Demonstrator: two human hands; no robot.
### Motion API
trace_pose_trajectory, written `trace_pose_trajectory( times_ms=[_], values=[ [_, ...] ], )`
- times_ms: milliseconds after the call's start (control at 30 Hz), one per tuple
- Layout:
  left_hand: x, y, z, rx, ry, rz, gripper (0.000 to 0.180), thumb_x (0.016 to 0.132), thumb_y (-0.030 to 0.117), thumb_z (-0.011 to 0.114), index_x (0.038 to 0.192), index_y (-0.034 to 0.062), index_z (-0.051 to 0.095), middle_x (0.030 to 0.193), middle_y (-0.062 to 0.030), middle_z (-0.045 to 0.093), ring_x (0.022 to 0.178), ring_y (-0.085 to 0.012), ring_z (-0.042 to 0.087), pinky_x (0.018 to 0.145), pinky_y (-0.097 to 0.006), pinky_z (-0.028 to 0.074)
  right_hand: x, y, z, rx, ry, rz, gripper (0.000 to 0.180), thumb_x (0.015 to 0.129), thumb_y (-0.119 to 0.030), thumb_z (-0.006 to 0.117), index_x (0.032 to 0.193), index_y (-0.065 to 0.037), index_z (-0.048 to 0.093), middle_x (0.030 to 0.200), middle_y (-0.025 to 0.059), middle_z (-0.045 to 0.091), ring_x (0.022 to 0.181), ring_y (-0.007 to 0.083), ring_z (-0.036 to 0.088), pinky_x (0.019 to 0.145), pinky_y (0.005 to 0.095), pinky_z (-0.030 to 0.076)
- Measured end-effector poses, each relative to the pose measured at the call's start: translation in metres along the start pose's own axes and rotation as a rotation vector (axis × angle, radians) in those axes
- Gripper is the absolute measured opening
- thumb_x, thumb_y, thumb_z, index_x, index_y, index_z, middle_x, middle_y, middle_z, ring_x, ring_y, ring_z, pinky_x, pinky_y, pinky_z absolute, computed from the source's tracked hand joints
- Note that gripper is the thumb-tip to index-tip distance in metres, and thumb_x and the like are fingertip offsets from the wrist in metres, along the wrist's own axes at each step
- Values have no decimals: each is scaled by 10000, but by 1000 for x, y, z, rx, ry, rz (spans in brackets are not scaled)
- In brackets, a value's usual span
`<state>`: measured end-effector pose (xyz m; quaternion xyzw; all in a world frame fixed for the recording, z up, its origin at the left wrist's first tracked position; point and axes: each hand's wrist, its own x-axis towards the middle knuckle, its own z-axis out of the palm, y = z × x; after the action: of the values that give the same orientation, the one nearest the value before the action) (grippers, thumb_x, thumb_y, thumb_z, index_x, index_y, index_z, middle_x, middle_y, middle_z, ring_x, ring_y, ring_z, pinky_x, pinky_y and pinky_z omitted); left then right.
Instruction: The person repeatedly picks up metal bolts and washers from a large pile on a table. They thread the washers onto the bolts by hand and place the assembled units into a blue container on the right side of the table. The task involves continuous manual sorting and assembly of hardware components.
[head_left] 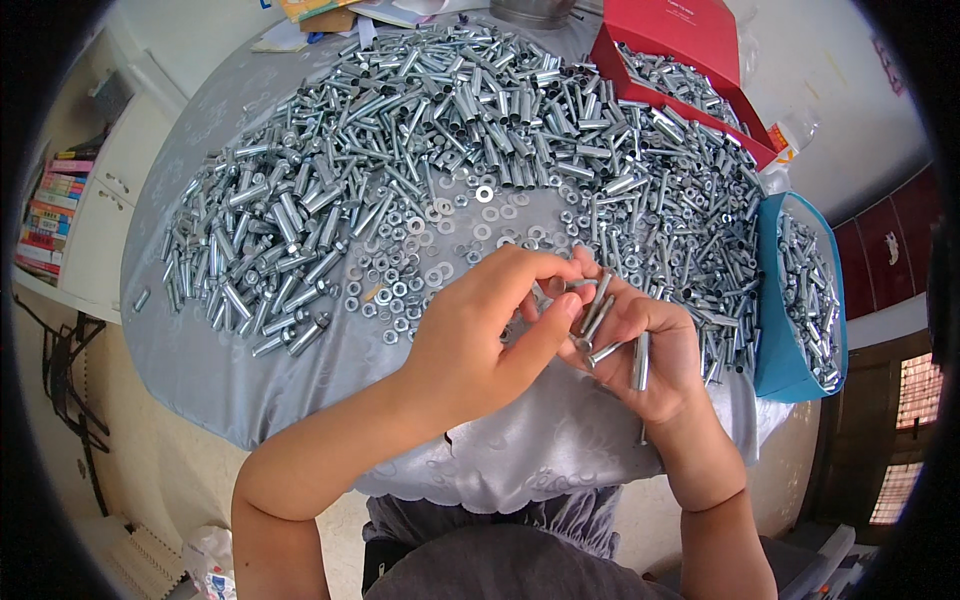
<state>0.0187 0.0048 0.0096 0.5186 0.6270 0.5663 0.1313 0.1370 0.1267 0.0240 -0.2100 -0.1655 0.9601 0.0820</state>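
Note:
Over the near part of the table, my two hands meet. My right hand (668, 355) is turned palm up with curled fingers. Several bolts (597, 318) and a short metal sleeve (641, 362) lie in it. My left hand (485, 335) reaches across from the left, thumb and forefinger pinched on a bolt (572, 286) just above the right fingers. Part of that bolt is hidden by the fingertips. Loose nuts (398, 290) and flat washers (484, 194) lie on the cloth beyond my left hand.
A large heap of metal sleeves and bolts (400, 110) curves across the grey tablecloth (330, 385). At the far right a red box (690, 35) holds more hardware. A blue bin (785, 375) of bolts stands at the right edge. Papers (285, 38) lie at the back.

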Motion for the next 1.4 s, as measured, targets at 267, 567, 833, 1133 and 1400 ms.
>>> trace_pose_trajectory(
  times_ms=[267, 567, 833, 1133, 1400],
  values=[
    [-3, 3, 0, -139, -42, -65, 286, 850, 93, 537, 1112, -5, 482, 935, -64, 550, 759, -101, 523, 703, -241, 420, 1, -30, -17, 400, -48, -28, 511, 604, 109, 373, 1115, 138, 377, 1030, 166, 488, 902, 190, 536, 925, 406, 430],
    [-2, 2, 0, -146, -56, 1, 226, 884, 105, 468, 1074, -14, 489, 934, -77, 547, 791, -119, 518, 759, -256, 410, -1, -93, -39, 501, 96, -368, 592, 603, 182, 249, 1190, 198, 172, 1166, 259, 370, 1079, 344, 471, 1036, 524, 294],
    [-2, 1, 0, -111, -59, 25, 225, 880, 103, 477, 1071, -16, 494, 941, -86, 552, 801, -131, 527, 766, -265, 418, -11, -99, -33, 364, 62, -383, 668, 622, 149, 239, 1259, 206, 44, 1315, 379, 143, 1272, 481, 140, 1050, 561, 228],
    [-3, 3, 1, -114, -107, 17, 228, 867, 90, 493, 1072, -10, 492, 938, -87, 555, 782, -130, 531, 744, -259, 426, -9, -75, -19, 321, -120, -271, 719, 609, 124, 272, 1302, 159, 83, 1347, 336, 186, 1272, 469, 178, 1034, 583, 228],
    [-6, 2, 4, -716, -264, -360, 215, 919, 173, 461, 1023, -9, 509, 925, -95, 573, 761, -136, 583, 696, -257, 472, -5, -25, 3, -161, -125, -299, 691, 656, 93, 321, 1325, 98, 149, 1334, 259, 285, 1259, 399, 288, 998, 559, 312]
  ],
)
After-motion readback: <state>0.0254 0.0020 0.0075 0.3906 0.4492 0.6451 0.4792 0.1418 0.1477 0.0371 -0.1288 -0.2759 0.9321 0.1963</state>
